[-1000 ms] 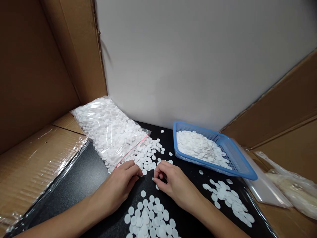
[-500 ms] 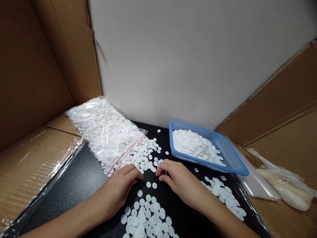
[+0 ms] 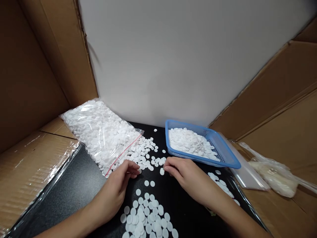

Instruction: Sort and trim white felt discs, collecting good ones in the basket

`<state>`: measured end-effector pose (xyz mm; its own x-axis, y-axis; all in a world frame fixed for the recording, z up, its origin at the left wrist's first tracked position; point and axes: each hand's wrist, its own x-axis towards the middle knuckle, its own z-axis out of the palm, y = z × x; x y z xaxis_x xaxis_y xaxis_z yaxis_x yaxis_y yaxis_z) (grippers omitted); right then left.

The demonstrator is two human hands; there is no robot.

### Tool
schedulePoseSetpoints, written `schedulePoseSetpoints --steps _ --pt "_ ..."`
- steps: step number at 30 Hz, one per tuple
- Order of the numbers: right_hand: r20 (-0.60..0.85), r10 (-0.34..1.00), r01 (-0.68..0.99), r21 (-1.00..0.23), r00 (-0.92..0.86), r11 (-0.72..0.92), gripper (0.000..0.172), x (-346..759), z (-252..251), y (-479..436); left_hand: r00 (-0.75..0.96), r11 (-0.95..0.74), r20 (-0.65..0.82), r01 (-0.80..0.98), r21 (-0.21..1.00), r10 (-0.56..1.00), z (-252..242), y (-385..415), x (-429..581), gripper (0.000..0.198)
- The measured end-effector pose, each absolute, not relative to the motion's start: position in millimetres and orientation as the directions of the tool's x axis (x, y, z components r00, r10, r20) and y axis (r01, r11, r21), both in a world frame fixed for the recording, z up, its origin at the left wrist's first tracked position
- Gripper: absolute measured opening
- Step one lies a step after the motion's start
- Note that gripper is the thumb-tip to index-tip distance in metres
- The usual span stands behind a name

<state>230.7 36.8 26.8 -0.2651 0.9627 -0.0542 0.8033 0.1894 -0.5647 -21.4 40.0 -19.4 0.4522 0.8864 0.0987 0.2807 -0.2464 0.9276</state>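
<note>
Small white discs lie loose on the black tabletop. My right hand is bent over the table with thumb and forefinger pinched together, and a white disc shows at the fingertips. My left hand hovers opposite, its fingers loosely curved and apart, with nothing visible in them. Just beyond it, a clear zip bag full of discs lies on its side, and a loose pile spreads from its red-lined mouth. Nearer to me, between the forearms, sits another pile of discs.
A blue plastic basket holding a heap of discs stands at the back right. More discs lie beyond my right forearm. Clear plastic sheeting and a bag with pale contents lie at right. Cardboard walls enclose the sides.
My right hand has moved slightly right, and a disc now shows at its fingertips. My left hand's fingers have spread a little. The whole view has shifted slightly.
</note>
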Motion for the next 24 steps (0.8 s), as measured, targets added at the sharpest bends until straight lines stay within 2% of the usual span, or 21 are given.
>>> schedulePoseSetpoints --steps 5,10,13,16,20,24 --pt "0.013 0.980 0.749 -0.643 -0.200 0.161 0.024 238.1 7.8 10.8 0.457 -0.223 0.089 0.249 0.942 0.885 -20.4 41.4 -20.1 0.025" --pt "0.041 0.961 0.706 -0.670 -0.272 0.228 0.025 208.5 -14.2 3.6 0.514 -0.315 0.094 0.361 0.878 0.852 -20.6 38.6 -19.9 0.023" --pt "0.044 0.950 0.714 -0.649 -0.310 0.263 0.024 196.9 -16.1 11.2 0.558 -0.367 0.077 0.430 0.824 0.826 -20.0 35.0 -19.0 0.030" --pt "0.038 0.956 0.692 -0.682 -0.292 0.239 0.015 196.8 -15.2 15.7 0.617 -0.459 0.103 0.453 0.764 0.780 -21.7 34.5 -13.1 0.046" --pt "0.073 0.969 0.581 -0.789 -0.236 0.201 0.014 201.0 -19.2 13.6 0.669 -0.547 0.129 0.464 0.697 0.732 -25.7 38.3 -1.1 0.057" --pt "-0.046 0.988 0.342 -0.940 -0.150 0.008 0.008 199.1 -25.4 13.3 0.633 -0.512 0.130 0.470 0.719 0.764 -26.0 41.4 3.6 0.053"
